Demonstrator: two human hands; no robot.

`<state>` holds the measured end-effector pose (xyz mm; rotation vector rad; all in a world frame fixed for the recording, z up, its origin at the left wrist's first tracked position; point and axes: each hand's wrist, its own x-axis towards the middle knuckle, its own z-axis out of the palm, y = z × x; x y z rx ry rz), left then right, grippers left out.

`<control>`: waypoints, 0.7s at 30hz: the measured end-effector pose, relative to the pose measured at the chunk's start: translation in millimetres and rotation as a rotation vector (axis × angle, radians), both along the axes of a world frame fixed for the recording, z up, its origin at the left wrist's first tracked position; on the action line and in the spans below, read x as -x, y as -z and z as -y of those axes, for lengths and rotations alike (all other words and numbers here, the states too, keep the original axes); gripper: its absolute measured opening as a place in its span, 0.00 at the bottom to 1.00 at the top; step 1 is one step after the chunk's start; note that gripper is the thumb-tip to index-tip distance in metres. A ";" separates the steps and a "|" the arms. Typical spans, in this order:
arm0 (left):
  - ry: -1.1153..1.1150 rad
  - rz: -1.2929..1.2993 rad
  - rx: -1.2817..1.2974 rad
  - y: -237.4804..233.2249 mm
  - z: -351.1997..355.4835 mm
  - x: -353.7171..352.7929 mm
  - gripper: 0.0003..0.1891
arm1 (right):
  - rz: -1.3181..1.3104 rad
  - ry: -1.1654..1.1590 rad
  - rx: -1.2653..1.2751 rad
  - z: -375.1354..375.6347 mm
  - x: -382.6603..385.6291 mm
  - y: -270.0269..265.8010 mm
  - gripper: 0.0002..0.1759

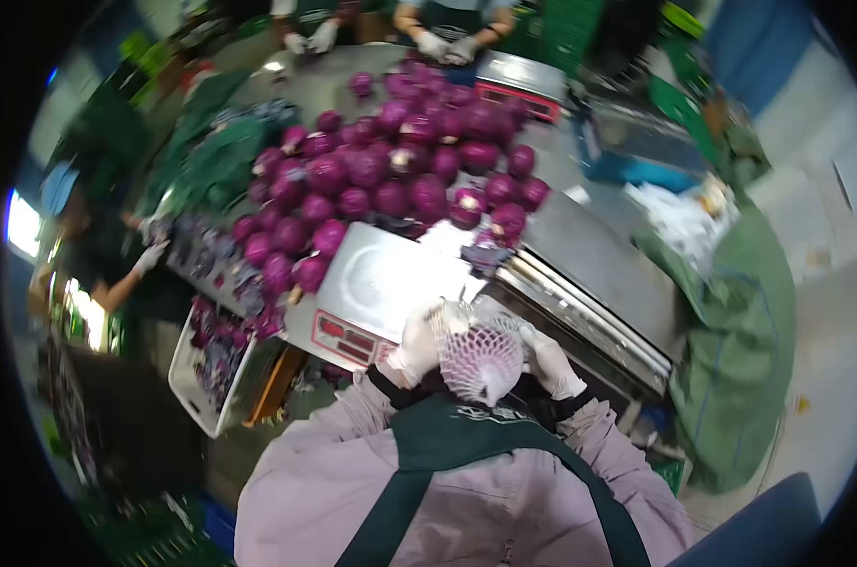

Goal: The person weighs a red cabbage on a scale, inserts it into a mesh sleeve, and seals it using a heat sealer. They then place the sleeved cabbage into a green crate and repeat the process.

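Close to my chest is a red cabbage (482, 364) inside a white foam net, its purple showing through the mesh. My gloved left hand (415, 348) grips it from the left, fingers closed at the upper edge of the net. On the other side my gloved right hand (549, 363) is closed against the net, its fingertips partly hidden. A digital scale (376, 274) with a bare metal plate and red-edged display lies just beyond my left hand. A steel machine with a flat top (603, 274) and long rails stands beyond my right hand.
Many loose red cabbages (367, 165) cover the table. A white crate (201, 378) of purple leaves sits at lower left. A co-worker (88, 236) handles leaves at left; two others stand across the table. A second scale (523, 80) and a green sack (735, 340) are at right.
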<state>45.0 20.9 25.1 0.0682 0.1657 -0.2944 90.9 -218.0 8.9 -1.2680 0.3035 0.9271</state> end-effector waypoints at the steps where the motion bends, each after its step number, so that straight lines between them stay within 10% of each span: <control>1: 0.072 -0.053 -0.218 -25.0 18.0 -21.8 0.18 | -0.116 -0.022 -0.387 16.0 4.4 -6.5 0.31; 3: 0.060 0.498 -1.049 -63.2 56.8 -63.8 0.10 | -0.170 0.190 -0.703 31.4 14.7 -41.1 0.35; 5: 0.175 0.513 -1.314 -29.0 105.7 -108.7 0.11 | 0.052 0.336 -0.645 57.1 3.5 -27.0 0.34; 9: 0.234 -0.020 -1.126 -17.2 186.4 -162.8 0.32 | 0.343 0.627 -0.520 113.3 -48.7 -33.8 0.26; 13: 0.321 0.307 -0.961 -20.3 251.3 -194.6 0.30 | 0.543 0.773 -0.235 169.1 -116.5 -3.2 0.27; 18: 0.435 0.481 -1.430 46.8 255.4 -231.3 0.34 | 0.793 0.323 0.634 231.6 -134.8 41.1 0.29; 21: 0.506 0.746 -1.705 28.8 204.6 -220.9 0.31 | 1.030 0.182 0.777 247.8 -89.9 -26.0 0.21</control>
